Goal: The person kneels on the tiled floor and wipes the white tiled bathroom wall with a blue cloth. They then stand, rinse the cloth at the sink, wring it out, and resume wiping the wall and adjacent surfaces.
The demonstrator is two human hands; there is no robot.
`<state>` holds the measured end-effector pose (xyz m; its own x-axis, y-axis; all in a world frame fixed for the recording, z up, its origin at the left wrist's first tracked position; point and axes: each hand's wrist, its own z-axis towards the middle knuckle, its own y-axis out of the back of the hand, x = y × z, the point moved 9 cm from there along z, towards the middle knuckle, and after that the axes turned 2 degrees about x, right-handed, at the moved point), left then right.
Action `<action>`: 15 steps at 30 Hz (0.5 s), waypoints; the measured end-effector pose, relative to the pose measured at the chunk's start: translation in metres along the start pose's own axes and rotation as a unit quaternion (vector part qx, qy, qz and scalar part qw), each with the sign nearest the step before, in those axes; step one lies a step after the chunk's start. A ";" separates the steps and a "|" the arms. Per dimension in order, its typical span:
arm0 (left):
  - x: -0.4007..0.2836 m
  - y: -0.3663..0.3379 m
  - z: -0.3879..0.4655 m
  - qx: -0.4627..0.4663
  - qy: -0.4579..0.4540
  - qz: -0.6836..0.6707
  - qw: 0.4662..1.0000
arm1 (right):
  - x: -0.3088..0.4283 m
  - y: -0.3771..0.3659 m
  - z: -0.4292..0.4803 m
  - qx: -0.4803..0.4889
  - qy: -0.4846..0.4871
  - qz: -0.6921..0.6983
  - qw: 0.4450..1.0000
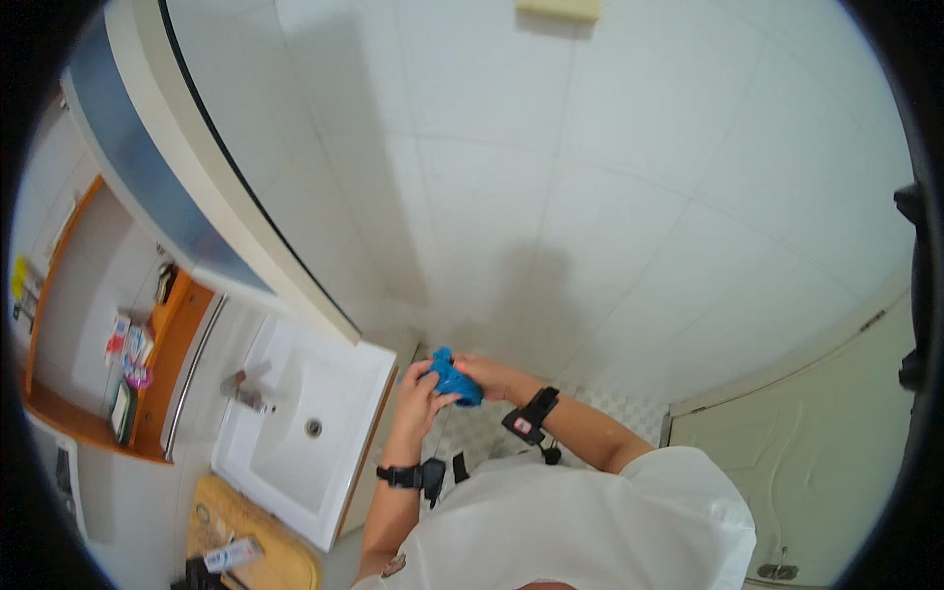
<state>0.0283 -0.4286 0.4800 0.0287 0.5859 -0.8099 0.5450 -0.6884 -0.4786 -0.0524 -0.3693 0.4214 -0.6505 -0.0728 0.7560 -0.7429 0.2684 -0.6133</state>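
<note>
A bunched-up blue plastic bag (456, 382) is held between my two hands, in front of my white shirt and above the tiled floor. My left hand (419, 404) grips it from the left, with the fingers bent over its near side. On the right, my right hand (488, 375) has its fingers against the bag's upper edge, and part of them is hidden behind the plastic. A twisted blue end sticks up between the hands. Both wrists wear black straps with small devices.
A white washbasin (295, 464) with a metal tap (249, 398) stands left of my hands. Beyond it is an orange shelf unit (166, 361) holding toiletries. A yellow surface (284, 549) bears a small box (232, 554). The tiled wall (627, 221) is ahead; a pale green door (796, 472) is right.
</note>
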 end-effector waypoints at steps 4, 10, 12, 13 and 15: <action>-0.053 0.002 -0.027 -0.044 -0.195 0.227 0.953 | 0.028 0.006 -0.025 -0.125 -0.020 -0.032 0.991; -0.082 0.114 -0.068 -0.100 -0.245 0.166 0.950 | 0.261 -0.012 -0.159 -0.265 0.479 -0.062 0.834; -0.072 0.166 -0.084 -0.141 -0.202 0.211 0.946 | 0.351 -0.021 -0.224 -0.325 0.613 -0.210 0.689; -0.066 0.190 -0.094 -0.171 -0.188 0.236 0.938 | 0.386 -0.029 -0.252 -0.368 0.645 -0.316 0.590; -0.050 0.229 -0.115 -0.227 -0.154 0.240 0.931 | 0.435 -0.054 -0.287 -0.459 0.654 -0.515 0.311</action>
<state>0.2480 -0.5658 0.4500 0.1571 0.0592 -0.9858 0.8318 -0.5460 0.0997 -0.2499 -0.1401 0.8488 0.9238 -0.2822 0.2587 0.2975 0.9545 -0.0212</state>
